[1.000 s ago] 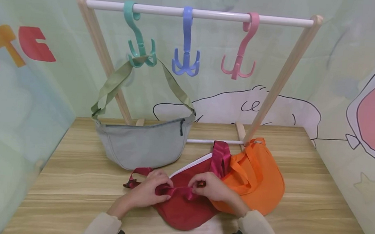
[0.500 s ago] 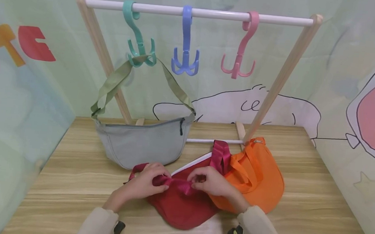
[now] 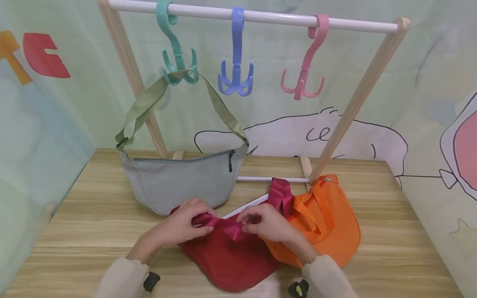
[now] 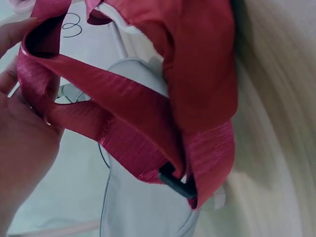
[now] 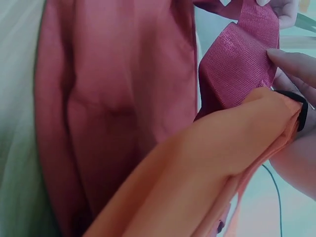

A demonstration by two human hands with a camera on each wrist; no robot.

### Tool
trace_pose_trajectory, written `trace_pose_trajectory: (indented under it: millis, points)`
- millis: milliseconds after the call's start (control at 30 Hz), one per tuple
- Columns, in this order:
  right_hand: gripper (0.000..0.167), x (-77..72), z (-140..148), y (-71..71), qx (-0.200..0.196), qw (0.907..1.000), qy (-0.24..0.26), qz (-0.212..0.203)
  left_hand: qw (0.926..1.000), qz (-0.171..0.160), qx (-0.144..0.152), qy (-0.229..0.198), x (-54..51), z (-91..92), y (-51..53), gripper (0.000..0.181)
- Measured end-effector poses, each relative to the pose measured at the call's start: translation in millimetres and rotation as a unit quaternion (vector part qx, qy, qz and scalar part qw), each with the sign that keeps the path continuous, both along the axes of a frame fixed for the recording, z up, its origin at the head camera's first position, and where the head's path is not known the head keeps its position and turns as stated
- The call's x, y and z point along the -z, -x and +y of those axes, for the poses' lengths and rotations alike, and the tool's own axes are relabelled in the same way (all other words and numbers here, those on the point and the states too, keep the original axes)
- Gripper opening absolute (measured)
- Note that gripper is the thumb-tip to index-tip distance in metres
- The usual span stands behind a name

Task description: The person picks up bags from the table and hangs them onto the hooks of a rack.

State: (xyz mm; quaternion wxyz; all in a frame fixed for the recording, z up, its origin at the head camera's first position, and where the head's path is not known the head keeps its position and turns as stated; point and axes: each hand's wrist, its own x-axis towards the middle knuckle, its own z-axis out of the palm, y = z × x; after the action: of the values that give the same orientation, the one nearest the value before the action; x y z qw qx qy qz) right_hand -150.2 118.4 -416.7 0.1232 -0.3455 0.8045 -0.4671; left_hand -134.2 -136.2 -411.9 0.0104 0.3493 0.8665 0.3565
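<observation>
A dark red crescent bag (image 3: 234, 262) with a pale zipper lies on the table in the head view. Its magenta strap (image 3: 225, 225) is stretched between both hands. My left hand (image 3: 187, 225) grips the strap on the left; in the left wrist view the strap (image 4: 113, 89) loops through the fingers and runs to a black buckle (image 4: 177, 182). On the other side, my right hand (image 3: 268, 225) pinches the strap between thumb and fingers. The right wrist view shows this strap (image 5: 237, 64) raised above the red cloth.
An orange bag (image 3: 338, 224) lies against the red bag's right side. Behind, a grey bag (image 3: 184, 182) hangs by its strap from a green hook (image 3: 178, 63). A blue hook (image 3: 235, 78) and a pink hook (image 3: 303, 79) hang from the rack's white bar (image 3: 275, 18).
Both hands have moved a little away from the person, drawing the strap up toward the zipper edge. The red bag's left end has come along; the grey bag stays still.
</observation>
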Motion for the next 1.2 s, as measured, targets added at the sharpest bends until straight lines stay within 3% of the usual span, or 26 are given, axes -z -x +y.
trace_pose_trajectory:
  millis: [267,633,1067,1200]
  points:
    - [0.016,-13.2,-5.4,5.0,0.000,0.9999,0.000,0.014,0.9998,0.005,-0.011,-0.014,-12.0,-3.3,5.0,0.017]
    - [0.017,-24.1,-11.2,11.4,0.001,0.9999,-0.011,0.005,0.9996,0.016,-0.020,-0.008,-24.6,-6.2,9.6,0.017]
    - [0.017,-39.2,-15.1,18.9,0.007,0.9998,0.010,-0.017,0.9992,0.028,-0.018,-0.022,-39.6,-12.0,16.9,0.016]
    - [0.016,-44.2,-15.7,22.0,0.008,0.9997,0.008,-0.021,0.9993,0.013,-0.026,-0.024,-46.0,-13.3,19.2,0.017]
